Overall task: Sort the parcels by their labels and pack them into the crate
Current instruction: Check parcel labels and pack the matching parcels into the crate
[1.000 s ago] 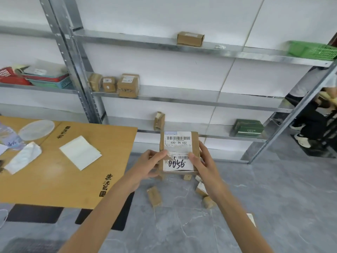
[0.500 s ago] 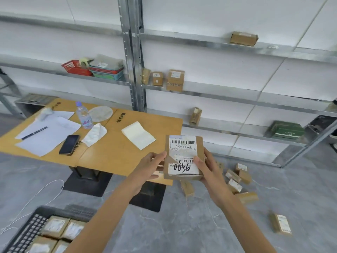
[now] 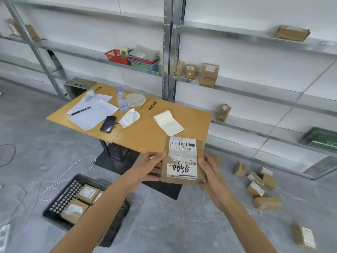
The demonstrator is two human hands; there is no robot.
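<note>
A brown cardboard parcel with a white label reading "530- D5 A32" and handwritten "0056" is held up in front of me. My left hand grips its left edge and my right hand grips its right edge and lower corner. A black perforated crate stands on the floor at lower left, partly behind my left forearm, with several labelled parcels lying inside. More brown parcels lie scattered on the floor at right.
A wooden table holds papers, a pen, a phone, a water bottle and tissues. Metal shelving behind carries small parcels, coloured baskets and a green box. White cables trail on the grey floor.
My view has swung left and down, bringing the crate fully into sight at lower left. The parcel stays held in both hands, label facing me.
</note>
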